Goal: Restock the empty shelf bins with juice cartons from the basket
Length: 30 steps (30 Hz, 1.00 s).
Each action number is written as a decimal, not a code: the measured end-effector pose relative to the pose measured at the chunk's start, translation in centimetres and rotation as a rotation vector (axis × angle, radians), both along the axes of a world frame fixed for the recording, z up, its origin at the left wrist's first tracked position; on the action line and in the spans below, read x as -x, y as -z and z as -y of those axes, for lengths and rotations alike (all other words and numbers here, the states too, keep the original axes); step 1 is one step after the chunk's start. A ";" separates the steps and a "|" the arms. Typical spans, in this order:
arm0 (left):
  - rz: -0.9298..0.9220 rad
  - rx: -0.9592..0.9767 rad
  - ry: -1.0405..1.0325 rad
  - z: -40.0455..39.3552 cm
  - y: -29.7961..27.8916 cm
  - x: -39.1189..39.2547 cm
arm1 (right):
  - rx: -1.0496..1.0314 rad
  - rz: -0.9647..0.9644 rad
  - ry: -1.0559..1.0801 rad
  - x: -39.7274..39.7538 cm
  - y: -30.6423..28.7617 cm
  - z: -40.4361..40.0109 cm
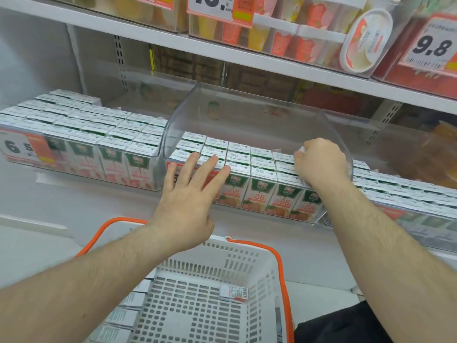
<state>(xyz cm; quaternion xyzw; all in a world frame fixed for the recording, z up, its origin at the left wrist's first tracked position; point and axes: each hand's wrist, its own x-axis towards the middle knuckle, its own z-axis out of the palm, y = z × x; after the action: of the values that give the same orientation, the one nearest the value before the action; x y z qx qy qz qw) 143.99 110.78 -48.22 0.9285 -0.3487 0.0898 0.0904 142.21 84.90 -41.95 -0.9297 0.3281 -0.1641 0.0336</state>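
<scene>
Below our forearms sits the basket (220, 290), white with orange handles, holding a few cartons along its left wall and one lying loose (233, 293) on its floor. Up on the shelf (74, 201), the middle bin (247, 115) is nearly full of upright juice cartons in tidy rows. Our right hand (319, 162) curls over a carton (302, 150) at the bin's right end, gripping it as we seat it into the rows. Our left hand (190, 191) is open, fingers spread, its tips resting on the front cartons at the left to steady them. To do this well, we judge it best to lower the carton straight down, label facing forward like its neighbours, and keep the left hand bracing the row so nothing tips or slides. We press only lightly on top, since the cartons may dent. The left bin (81, 149) looks full already; bins farther right are partly out of view.
</scene>
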 end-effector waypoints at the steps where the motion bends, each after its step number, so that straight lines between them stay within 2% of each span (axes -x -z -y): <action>1: -0.007 -0.009 -0.002 0.0 -0.1 0.0 | -0.022 -0.026 0.015 -0.2 0.0 -0.1; 11: -0.069 -0.038 0.014 0.1 -0.6 0.1 | -0.218 -0.167 0.034 -1.2 -0.3 0.0; 15: -0.104 -0.032 0.043 -0.1 -1.0 -0.1 | -0.243 -0.312 0.006 -1.2 -0.1 -0.2; 18: -0.079 0.002 0.075 -0.7 -1.1 0.0 | -0.175 -0.400 -0.032 -0.7 0.6 -0.6; 21: -0.010 0.016 0.131 -1.7 -0.5 0.5 | 0.041 -0.265 -0.073 0.6 0.5 -2.1; 23: 0.004 0.018 0.188 -2.6 0.7 1.0 | 0.229 0.013 -0.255 2.1 1.2 -4.3; 25: -0.036 -0.034 0.222 -3.6 2.4 1.6 | 0.332 0.315 -0.575 3.8 3.0 -7.3; 26: -0.080 -0.071 0.221 -4.1 3.2 1.9 | 0.353 0.370 -0.750 4.7 4.5 -8.8; 28: -0.206 -0.154 0.170 -5.4 4.8 2.3 | 0.332 0.224 -1.015 5.9 8.0 -11.2; 30: -0.358 -0.225 0.084 -7.0 6.3 2.1 | 0.187 -0.105 -1.072 6.5 11.6 -12.4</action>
<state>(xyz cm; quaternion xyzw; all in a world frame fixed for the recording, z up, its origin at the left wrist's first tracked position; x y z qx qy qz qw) 141.91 117.82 -54.52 0.9185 -0.3733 -0.1202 0.0503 135.72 97.30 -53.51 -0.9726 -0.2064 -0.1060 0.0136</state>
